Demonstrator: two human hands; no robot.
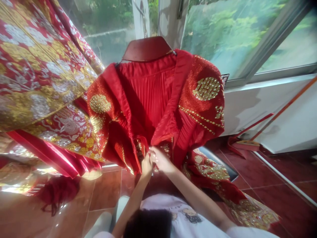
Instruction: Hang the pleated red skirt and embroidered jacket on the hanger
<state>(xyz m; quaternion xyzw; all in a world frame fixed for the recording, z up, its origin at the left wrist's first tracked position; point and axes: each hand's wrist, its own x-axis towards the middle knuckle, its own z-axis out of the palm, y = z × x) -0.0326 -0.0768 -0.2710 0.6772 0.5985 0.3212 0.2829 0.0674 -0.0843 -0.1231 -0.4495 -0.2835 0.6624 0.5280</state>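
Note:
A red jacket with gold embroidery (198, 99) hangs open on a dark wooden hanger (147, 49) in front of a window. Inside it shows a pleated red lining (151, 89). My left hand (146, 164) and my right hand (159, 158) meet low at the jacket's front opening. Both are closed in a pinch on the two front edges of the red cloth. What lies between the fingers is too small to make out. My arms reach up from a white printed shirt (188, 218) at the bottom of the view.
A second red, gold and silver embroidered garment (37, 82) hangs at the left, its hem near the reddish tiled floor (272, 185). A red-handled broom (250, 138) leans on the white wall under the window (235, 33). A dark flat object (223, 165) lies beneath the jacket's trailing hem.

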